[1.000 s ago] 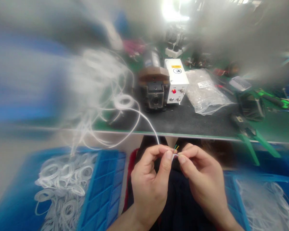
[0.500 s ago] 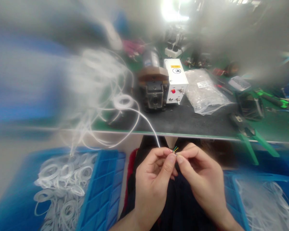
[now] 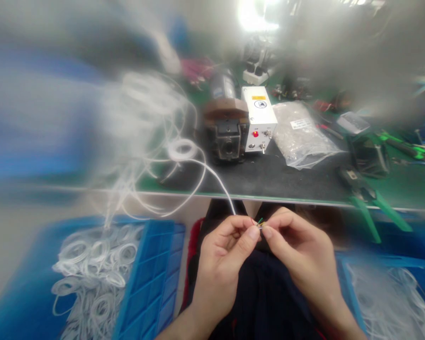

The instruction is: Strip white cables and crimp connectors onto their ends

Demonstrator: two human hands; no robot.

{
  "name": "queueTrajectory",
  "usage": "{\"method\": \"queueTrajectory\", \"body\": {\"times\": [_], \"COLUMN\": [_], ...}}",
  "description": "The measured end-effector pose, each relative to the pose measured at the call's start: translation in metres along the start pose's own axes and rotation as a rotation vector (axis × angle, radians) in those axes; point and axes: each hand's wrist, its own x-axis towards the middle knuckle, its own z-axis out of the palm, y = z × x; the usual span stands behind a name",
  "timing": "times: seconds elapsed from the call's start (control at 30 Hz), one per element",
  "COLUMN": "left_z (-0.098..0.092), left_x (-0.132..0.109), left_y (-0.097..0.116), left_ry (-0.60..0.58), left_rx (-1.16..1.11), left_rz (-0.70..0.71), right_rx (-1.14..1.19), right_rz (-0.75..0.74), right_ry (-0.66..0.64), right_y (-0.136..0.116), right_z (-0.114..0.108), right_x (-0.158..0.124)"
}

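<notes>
My left hand [image 3: 222, 262] pinches the end of a white cable [image 3: 212, 175] that runs up onto the bench. Thin coloured wires [image 3: 259, 222], red, green and yellow, stick out of the cable's end. My right hand [image 3: 299, 255] meets the left one fingertip to fingertip and pinches those coloured wires. Both hands are held over my lap, just below the bench edge. A coil of the same white cable [image 3: 182, 149] lies on the bench beside a dark metal machine [image 3: 228, 134].
A white control box [image 3: 259, 118] with a red button stands right of the machine. A clear bag of small parts [image 3: 302, 134] lies further right, then green-handled pliers [image 3: 366, 200]. Blue crates [image 3: 152, 274] with coiled white cables [image 3: 92, 271] sit at lower left and lower right.
Both hands stayed together at the cable end with small finger shifts; the coloured wire tips show less above the fingers than a second ago.
</notes>
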Motion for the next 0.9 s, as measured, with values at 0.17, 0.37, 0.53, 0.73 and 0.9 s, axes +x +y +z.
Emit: {"method": "queueTrajectory", "body": {"times": [0.17, 0.37, 0.53, 0.73, 0.9], "left_z": [0.002, -0.001, -0.005, -0.006, -0.006], "left_x": [0.0, 0.001, 0.002, 0.002, 0.002], "left_y": [-0.003, -0.005, -0.002, -0.001, -0.002], "left_ry": [0.022, -0.016, -0.044, -0.048, -0.026], "left_rx": [0.009, -0.008, -0.04, -0.036, -0.007], "left_rz": [0.064, 0.048, 0.016, 0.011, 0.034], "right_rx": [-0.045, -0.018, -0.059, -0.072, -0.046], "right_rz": [-0.046, -0.142, -0.262, -0.276, -0.219], "right_ry": [-0.014, -0.08, -0.102, -0.085, -0.085], "right_y": [-0.003, -0.004, 0.001, 0.005, 0.007], "right_z": [-0.004, -0.011, -0.013, -0.012, -0.011], "right_x": [0.001, 0.003, 0.005, 0.004, 0.005]}}
